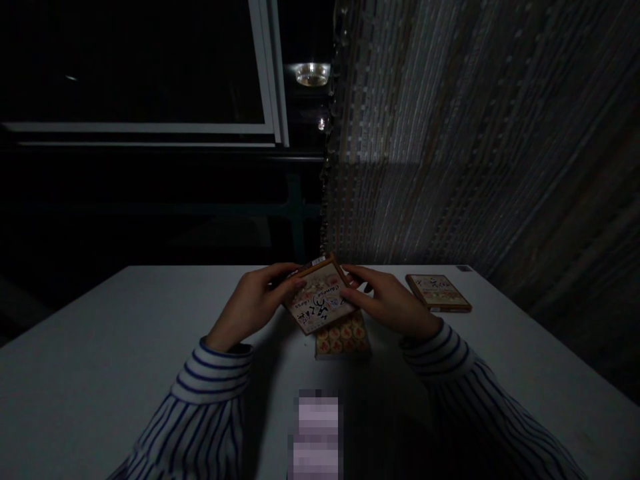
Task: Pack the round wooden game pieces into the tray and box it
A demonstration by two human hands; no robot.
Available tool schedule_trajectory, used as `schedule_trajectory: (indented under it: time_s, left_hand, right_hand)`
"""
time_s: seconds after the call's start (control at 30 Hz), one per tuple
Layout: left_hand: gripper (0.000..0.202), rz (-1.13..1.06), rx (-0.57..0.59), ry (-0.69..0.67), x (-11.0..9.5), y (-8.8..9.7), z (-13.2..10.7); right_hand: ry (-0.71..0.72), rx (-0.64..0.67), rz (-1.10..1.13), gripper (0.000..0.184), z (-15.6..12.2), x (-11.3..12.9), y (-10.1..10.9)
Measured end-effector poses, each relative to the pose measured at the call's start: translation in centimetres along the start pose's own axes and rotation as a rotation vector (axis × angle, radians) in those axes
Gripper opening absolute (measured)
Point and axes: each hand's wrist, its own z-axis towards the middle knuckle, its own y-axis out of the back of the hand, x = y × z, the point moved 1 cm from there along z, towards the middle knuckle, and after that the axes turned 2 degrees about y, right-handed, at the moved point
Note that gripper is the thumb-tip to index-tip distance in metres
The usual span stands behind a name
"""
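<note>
Both my hands hold a flat box lid [320, 298] with printed characters and a brown rim, tilted above the table. My left hand [253, 303] grips its left edge with curled fingers. My right hand [387, 301] grips its right edge the same way. Just under the lid, on the white table [100, 353], lies an open tray of round game pieces [344, 337] with red marks, partly covered by the lid. My sleeves are white with dark stripes.
A second flat box [439, 292] with the same print lies on the table to the right, near the far edge. A woven curtain [475, 133] hangs behind the table. A dark window [140, 73] is at the left.
</note>
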Motion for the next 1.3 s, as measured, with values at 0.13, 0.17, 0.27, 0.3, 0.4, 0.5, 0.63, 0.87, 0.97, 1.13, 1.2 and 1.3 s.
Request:
schedule_trajectory:
  time_s: [0.13,0.17,0.27,0.3,0.4,0.5,0.63,0.87,0.97,1.13,1.2,1.3]
  left_hand:
    - [0.037,-0.041,-0.066,0.066,0.0,0.2,0.2]
    - [0.038,-0.061,-0.076,0.083,0.0,0.2,0.2]
    - [0.039,-0.131,-0.111,0.127,0.0,0.1,0.3]
    - [0.039,-0.154,-0.119,0.134,0.1,0.0,0.3]
    - [0.040,-0.197,-0.111,0.150,0.6,-0.2,0.3]
    - [0.041,-0.187,-0.033,0.167,1.2,-0.3,0.4]
    - [0.042,-0.076,-0.043,0.112,1.2,-0.3,0.4]
    - [0.046,0.032,-0.013,-0.054,0.0,-0.1,-0.1]
    - [0.042,-0.001,0.126,-0.060,0.2,-0.2,-0.2]
    - [0.033,-0.110,0.229,-0.035,0.3,-0.3,-0.1]
    - [0.032,-0.133,0.216,-0.031,0.3,-0.2,0.0]
    - [0.033,-0.149,0.141,-0.008,0.6,-0.1,0.1]
  right_hand:
    - [-0.075,-0.016,-0.003,0.042,0.0,-0.6,0.2]
    - [-0.098,-0.030,0.002,0.042,-0.1,-0.8,0.2]
    - [-0.154,-0.067,0.050,0.040,0.0,-1.2,0.4]
    - [-0.167,-0.081,0.077,0.039,0.0,-1.4,0.4]
    - [-0.187,-0.102,0.172,0.035,0.1,-1.9,0.4]
    - [-0.168,-0.090,0.201,0.032,0.2,-2.1,0.4]
    - [-0.099,-0.099,0.021,0.030,0.0,-1.4,0.7]
    - [0.134,-0.070,-0.239,0.030,-0.4,0.7,1.1]
    - [0.167,-0.076,-0.228,0.030,-0.4,1.2,1.1]
    - [0.102,-0.178,-0.148,0.032,-0.4,1.3,1.3]
    - [0.026,-0.215,-0.129,0.035,-0.4,0.8,1.4]
    - [-0.075,-0.194,-0.104,0.040,-0.4,-0.4,1.5]
